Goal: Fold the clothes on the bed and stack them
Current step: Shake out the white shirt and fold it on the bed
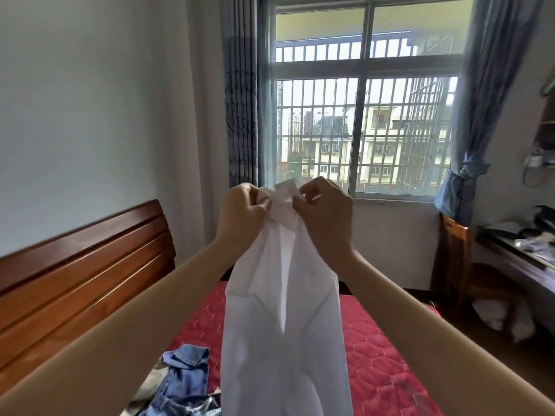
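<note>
1. Holding a white garment (285, 310) up in front of you, both forearms reaching out from the bottom corners and meeting at its top edge.
2. Your left hand (243, 211) is pinched shut on the top of the white cloth, thumb and fingers closed over a bunched fold.
3. Your right hand (326, 214) is right beside it, almost touching, fingers curled and clamped on the same top edge.
4. From that grip the cloth hangs straight down in long creases and runs out past the bottom of the view; you cannot tell whether its lower end touches the bed.
5. Below and behind it lies the bed (375, 355), covered in a red quilted spread.
6. Down at the lower left, on that spread, there's a crumpled heap of blue denim (183, 373), with some pale beige cloth (150, 382) tucked at its left side, still unfolded.
7. Left of the bed stands a wooden headboard (81, 265) against a plain pale wall.
8. Over on the right, a wooden chair (456, 250) and a cluttered desk (522, 259), blurred.
9. Farthest off, a barred window (360, 115) with blue curtains (477, 100) on both sides, apartment blocks beyond.
</note>
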